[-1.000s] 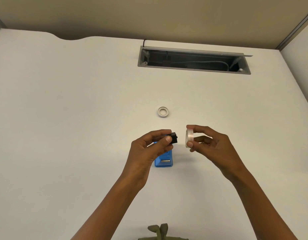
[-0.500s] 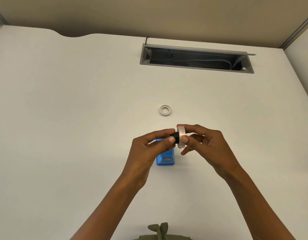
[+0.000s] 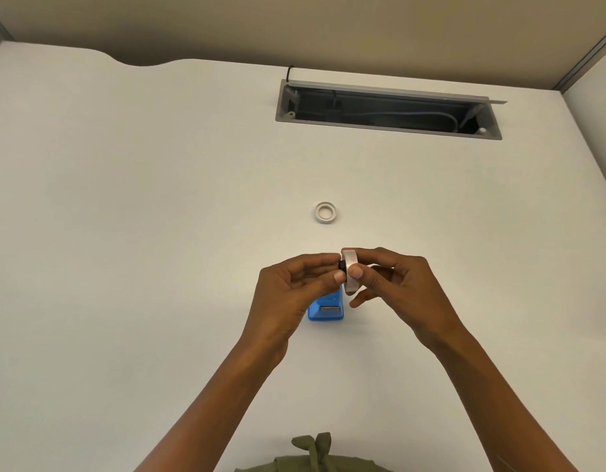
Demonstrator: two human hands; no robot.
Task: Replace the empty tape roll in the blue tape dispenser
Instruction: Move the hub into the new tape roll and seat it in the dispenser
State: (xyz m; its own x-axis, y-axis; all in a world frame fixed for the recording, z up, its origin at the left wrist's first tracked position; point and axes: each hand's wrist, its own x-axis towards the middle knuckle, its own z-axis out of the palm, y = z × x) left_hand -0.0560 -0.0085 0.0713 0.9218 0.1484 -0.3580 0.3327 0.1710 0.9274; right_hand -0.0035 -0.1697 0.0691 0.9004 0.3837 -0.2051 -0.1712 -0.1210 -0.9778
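Head view: I see left hand (image 3: 288, 294) pinching black hub (image 3: 342, 265) between thumb and fingertips; right hand (image 3: 396, 287) pinching new roll (image 3: 350, 267) by its rim, roll on edge, touching the hub; both held just above dispenser (image 3: 326, 310), which sits on desk (image 3: 158, 233) partly hidden by left hand; empty core (image 3: 326, 212) lies flat farther back, apart; cable tray (image 3: 386, 109) near far edge; green cloth (image 3: 311, 454) at bottom
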